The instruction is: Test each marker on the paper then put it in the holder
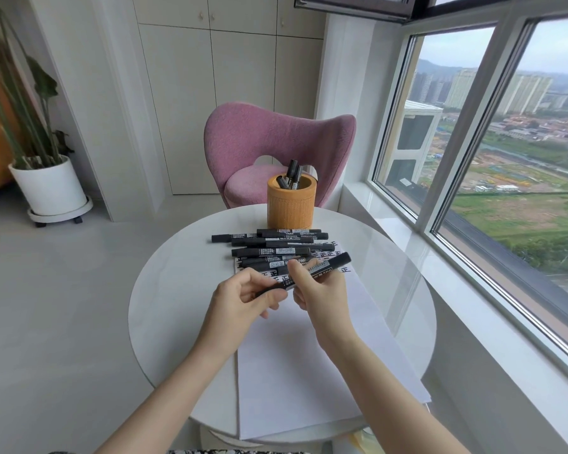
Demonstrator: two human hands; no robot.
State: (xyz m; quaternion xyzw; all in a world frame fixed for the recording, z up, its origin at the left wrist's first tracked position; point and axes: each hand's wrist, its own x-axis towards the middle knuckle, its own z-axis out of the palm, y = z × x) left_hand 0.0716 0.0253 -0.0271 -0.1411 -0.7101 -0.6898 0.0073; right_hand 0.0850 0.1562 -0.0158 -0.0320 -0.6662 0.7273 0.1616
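Both hands hold one black marker [333,262] in the air on the near side of the orange holder [291,204], just nearer than the pile of loose markers [273,245] that lies at the holder's foot. The left hand [240,299] pinches the marker's near end between thumb and fingertips. The right hand [322,298] curls round the barrel, whose far end points up and to the right. This looks like the uncapping step, though whether the cap is on or off I cannot tell. The paper [295,355] lies under the hands, with test marks [322,255] along its edge nearest the holder. A few standing markers [292,173] sit inside the holder. If this is uncapping, the next move calls for a straight pull apart, then the tip lowered onto bare paper.
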